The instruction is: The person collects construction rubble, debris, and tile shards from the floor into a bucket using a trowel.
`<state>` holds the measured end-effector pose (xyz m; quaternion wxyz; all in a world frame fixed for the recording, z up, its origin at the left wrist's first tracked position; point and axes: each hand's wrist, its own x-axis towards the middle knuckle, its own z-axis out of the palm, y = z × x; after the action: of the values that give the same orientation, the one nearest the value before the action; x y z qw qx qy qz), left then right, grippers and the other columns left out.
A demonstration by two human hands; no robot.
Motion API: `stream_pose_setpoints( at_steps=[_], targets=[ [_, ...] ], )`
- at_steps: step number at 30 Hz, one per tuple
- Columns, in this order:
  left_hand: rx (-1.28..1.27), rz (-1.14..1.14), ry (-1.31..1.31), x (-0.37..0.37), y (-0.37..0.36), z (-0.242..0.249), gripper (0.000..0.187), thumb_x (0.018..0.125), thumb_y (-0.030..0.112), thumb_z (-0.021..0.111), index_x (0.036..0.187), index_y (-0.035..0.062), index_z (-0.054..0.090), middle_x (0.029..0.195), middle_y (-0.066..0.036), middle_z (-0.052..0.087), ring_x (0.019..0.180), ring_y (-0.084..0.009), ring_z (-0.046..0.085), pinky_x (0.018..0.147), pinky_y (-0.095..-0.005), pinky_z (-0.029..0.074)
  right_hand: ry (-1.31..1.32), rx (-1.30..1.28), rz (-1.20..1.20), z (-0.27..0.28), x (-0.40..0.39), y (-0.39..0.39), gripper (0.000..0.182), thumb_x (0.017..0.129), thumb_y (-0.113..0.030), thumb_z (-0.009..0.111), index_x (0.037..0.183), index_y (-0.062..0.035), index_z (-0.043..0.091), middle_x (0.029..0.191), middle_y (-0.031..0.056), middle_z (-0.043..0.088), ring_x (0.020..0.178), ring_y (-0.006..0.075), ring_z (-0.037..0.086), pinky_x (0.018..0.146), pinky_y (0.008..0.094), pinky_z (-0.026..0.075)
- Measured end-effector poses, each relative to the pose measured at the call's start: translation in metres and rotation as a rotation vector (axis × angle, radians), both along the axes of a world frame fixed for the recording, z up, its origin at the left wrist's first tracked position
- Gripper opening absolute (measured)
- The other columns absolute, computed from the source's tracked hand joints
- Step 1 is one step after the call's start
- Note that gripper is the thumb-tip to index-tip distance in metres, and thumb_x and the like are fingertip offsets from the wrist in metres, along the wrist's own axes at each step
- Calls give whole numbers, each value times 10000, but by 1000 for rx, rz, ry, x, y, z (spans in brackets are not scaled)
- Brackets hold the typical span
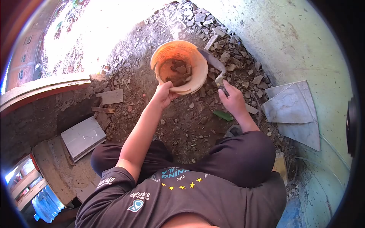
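My left hand [164, 95] grips the near rim of an orange bucket [200, 68] with a pale, chipped edge. The bucket leans so its mouth faces me, and brown wet-looking mortar [178, 73] lies at its bottom. In my right hand [232, 99] is a trowel [215, 63], fingers wrapped round its handle. Its grey blade reaches up and left to the bucket's right rim, overlapping it in this view. Both hands are in front of my knees, above the rubble-strewn ground.
Broken stone rubble [228, 57] covers the ground beyond and to the right. Cut tile pieces [291, 104] lean on the pale green wall [304, 45]. Stacked tiles [83, 137] lie at left, near a blue water bottle [47, 204]. A green leaf [223, 115] lies on the dirt.
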<state>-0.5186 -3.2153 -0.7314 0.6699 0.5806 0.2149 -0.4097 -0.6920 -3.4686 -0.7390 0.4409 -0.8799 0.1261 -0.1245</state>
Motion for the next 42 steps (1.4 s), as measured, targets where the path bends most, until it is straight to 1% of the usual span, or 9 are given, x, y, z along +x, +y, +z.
stream_pose_setpoints(
  at_steps=[9, 10, 14, 19, 25, 29, 36, 38, 42],
  targets=[
    [-17, -3, 20, -3, 2, 1, 408, 884, 34, 466, 1273, -57, 384, 1149, -215, 590, 979, -355, 685, 790, -456, 628, 341, 46, -389, -56, -32, -90, 528, 932, -312, 607, 1339, 15, 530, 1168, 308, 624, 1115, 410, 611, 926, 439, 490],
    [12, -15, 1, -4, 2, 0, 410, 884, 35, 467, 1275, -56, 387, 1155, -212, 590, 977, -349, 686, 790, -450, 629, 401, -105, -405, -68, -37, -100, 527, 944, -299, 580, 1357, 18, 499, 1171, 303, 619, 1121, 425, 596, 933, 466, 484],
    [62, -53, -34, -2, 1, -3, 415, 885, 42, 463, 1285, -44, 394, 1170, -199, 590, 987, -336, 684, 780, -431, 627, 558, -335, -370, -88, -34, -116, 470, 940, -270, 566, 1312, 11, 513, 1059, 283, 640, 1002, 431, 631, 839, 516, 512],
    [31, -52, 5, -2, 4, -2, 413, 885, 46, 455, 1284, -45, 398, 1198, -206, 578, 1038, -343, 667, 822, -455, 614, 262, -213, -289, -95, -21, -67, 419, 932, -263, 580, 1249, 8, 544, 927, 256, 660, 893, 439, 650, 783, 506, 537],
    [10, 14, 27, 9, 13, -14, 402, 869, 31, 449, 1260, -51, 405, 1177, -202, 567, 1020, -366, 655, 854, -484, 602, 325, -65, 44, -59, -37, 16, 453, 918, -282, 609, 1290, -36, 535, 974, 203, 661, 882, 397, 654, 775, 479, 534],
    [45, 11, -14, 18, 16, -2, 377, 854, 12, 450, 1219, -71, 405, 1148, -216, 552, 1001, -375, 656, 849, -496, 603, 334, 8, 116, -53, -45, -9, 431, 890, -314, 652, 1255, -92, 593, 940, 179, 665, 878, 383, 657, 769, 462, 533],
    [98, 73, -74, 21, 22, -6, 297, 859, 5, 451, 1138, -84, 403, 1114, -212, 544, 951, -389, 666, 816, -513, 616, 312, -223, -225, -56, -56, -103, 469, 904, -321, 636, 1307, -89, 578, 1006, 195, 668, 916, 384, 663, 800, 468, 534],
    [36, 84, -46, 23, 23, -8, 225, 871, 20, 458, 1076, -55, 407, 1062, -181, 534, 950, -387, 665, 819, -513, 617, 587, -416, -407, -40, -55, -117, 481, 928, -312, 598, 1334, -62, 537, 1048, 202, 656, 943, 390, 661, 807, 482, 533],
    [69, 71, -50, 17, 18, -4, 209, 869, 24, 463, 1060, -42, 409, 1046, -172, 529, 953, -379, 664, 820, -516, 616, 745, -397, -360, -58, -58, -106, 467, 943, -297, 568, 1332, -42, 523, 1054, 227, 652, 978, 403, 653, 816, 498, 531]
  ],
)
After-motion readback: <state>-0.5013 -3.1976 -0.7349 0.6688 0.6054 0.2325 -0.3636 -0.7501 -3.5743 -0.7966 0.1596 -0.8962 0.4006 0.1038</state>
